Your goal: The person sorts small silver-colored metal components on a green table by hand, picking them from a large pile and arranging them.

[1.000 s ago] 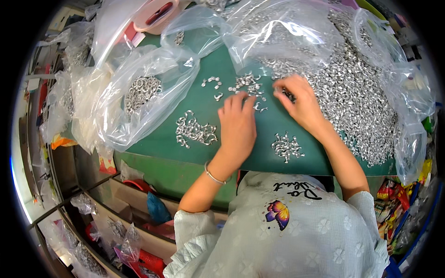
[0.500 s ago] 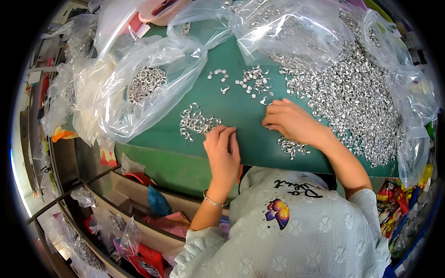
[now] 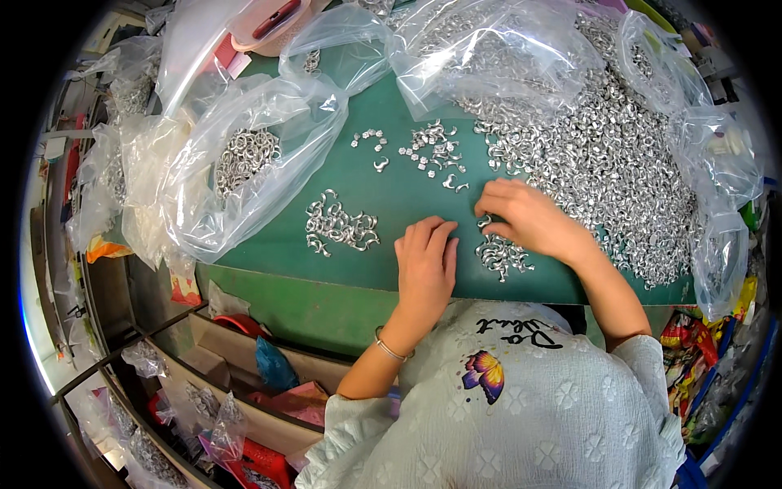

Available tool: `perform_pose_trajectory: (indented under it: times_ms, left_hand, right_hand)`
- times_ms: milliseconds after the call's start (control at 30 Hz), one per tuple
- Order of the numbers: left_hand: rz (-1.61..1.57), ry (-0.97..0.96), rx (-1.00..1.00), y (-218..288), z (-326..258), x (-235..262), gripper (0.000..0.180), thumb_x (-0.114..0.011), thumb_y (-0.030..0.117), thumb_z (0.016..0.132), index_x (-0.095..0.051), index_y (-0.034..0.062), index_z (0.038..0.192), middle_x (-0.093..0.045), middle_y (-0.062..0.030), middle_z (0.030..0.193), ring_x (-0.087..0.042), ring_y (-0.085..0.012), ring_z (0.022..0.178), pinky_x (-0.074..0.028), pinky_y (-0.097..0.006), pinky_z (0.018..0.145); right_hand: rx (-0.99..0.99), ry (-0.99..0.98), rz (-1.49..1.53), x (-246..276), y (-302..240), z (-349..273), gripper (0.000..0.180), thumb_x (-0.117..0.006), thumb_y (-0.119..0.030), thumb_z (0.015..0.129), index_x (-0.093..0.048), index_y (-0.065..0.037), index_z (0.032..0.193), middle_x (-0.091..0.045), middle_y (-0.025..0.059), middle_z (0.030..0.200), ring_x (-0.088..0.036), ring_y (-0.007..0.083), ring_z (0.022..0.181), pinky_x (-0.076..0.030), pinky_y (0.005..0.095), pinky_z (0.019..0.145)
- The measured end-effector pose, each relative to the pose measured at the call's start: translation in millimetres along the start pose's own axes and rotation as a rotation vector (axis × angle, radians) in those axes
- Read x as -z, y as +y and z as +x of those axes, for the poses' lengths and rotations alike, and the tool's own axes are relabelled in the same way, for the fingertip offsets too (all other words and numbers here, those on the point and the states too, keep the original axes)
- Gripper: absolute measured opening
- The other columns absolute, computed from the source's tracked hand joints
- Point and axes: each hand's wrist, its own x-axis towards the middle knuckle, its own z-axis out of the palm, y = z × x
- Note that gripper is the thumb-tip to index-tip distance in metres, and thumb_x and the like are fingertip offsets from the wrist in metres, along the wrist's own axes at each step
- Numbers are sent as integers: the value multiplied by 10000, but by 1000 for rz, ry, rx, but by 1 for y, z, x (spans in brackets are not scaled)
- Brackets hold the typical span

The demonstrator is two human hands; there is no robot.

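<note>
Sorting metal clips (image 3: 501, 254); right hand (image 3: 529, 218)

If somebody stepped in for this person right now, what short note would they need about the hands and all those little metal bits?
Left hand: flat on the green mat, holding nothing.
Right hand: fingers curled over a small heap at the mat's near edge.
Sorted so far: several small clusters, including the curved pieces.
Left: the big loose pile to the right; a clear bag holds rings.
</note>
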Motion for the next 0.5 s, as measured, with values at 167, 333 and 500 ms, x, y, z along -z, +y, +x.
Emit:
perform_pose_trajectory:
  times_ms: [167, 333, 500]
  left_hand:
    - [38, 22, -9, -3, 11, -1, 249, -664, 25, 827, -622, 42, 1071, -588, -94, 1061, -551, -269, 957, -391, -360, 826]
    - [65, 83, -24, -16, 39, 2, 276, -652, 29, 840, -599, 26, 1111, -566, -136, 1130, -551, -318, 1031, -402, -413, 909]
    - [171, 89, -106, -30, 74, -13, 462, -546, 10, 877, -435, -84, 1316, -369, -273, 1424, -336, -445, 1343, -270, -544, 1107]
  right_hand:
    - [-71, -3, 29, -1, 3, -1, 148, -692, -70, 780, -575, -7, 846, -563, 134, 882, -586, 335, 882, -482, 429, 735]
    - [-153, 118, 138, 2, 6, 5, 141, -680, -66, 807, -564, 9, 835, -561, 145, 782, -569, 338, 738, -467, 399, 668]
    - [-219, 343, 257, 6, 22, 75, 119, -653, -80, 849, -617, 23, 899, -630, 166, 836, -597, 325, 739, -481, 375, 672]
